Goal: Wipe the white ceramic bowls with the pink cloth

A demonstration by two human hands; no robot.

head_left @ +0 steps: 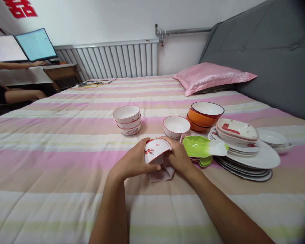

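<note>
Between my two hands, a white bowl (156,149) with a red rim and red blossoms is held tilted above the bed. My left hand (134,161) is closed around its left side, thumb along the lower rim. On the other side, my right hand (176,154) presses a pale pink cloth (164,173) against the bowl; part of the cloth hangs below. Behind them sit a stack of similar white bowls (127,120) and, to its right, a single white bowl (176,126). A green leaf-shaped dish (198,146) lies just right of my right hand.
Orange bowls (202,118) are nested at the right, beside a pile of white plates (265,158) topped by oval dishes (237,129). Smaller white dishes (273,138) lie farther right. A pink pillow (210,77) rests near the grey headboard (269,51). Another person's arm (12,65) reaches along a desk at left.
</note>
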